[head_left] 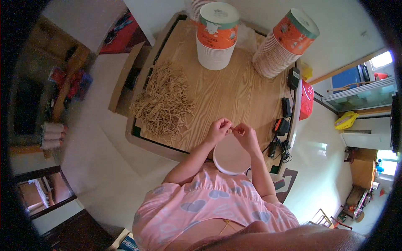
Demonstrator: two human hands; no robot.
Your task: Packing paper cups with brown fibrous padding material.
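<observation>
In the head view, a pale round paper tub (231, 155) sits at the near edge of the wood-grain tabletop (224, 94), close against the person's lap and between the forearms. The left hand (220, 130) and right hand (246, 134) meet at its far rim, thumbs and forefingers drawn together; they look pinched on a thin brownish strand (233, 129), though it is too small to make out surely. The tub should be light and a little smooth, stiffest along its rim and easily dented on the wall, so the rim seems the better place to take hold; the strand is probably soft and limp, best pinched near its end. On the left, a loose heap of tan twisted cords (164, 104) spreads to the table's edge and could snag a sleeve. On the right edge lie a black power adapter (286, 107) and tangled black cables (286, 151), leaving less room for the right elbow. Wood grain shows from the hands to the middle tub stack (216, 50) and right tub stack (278, 48) at the far side, the roomiest direction for moving
</observation>
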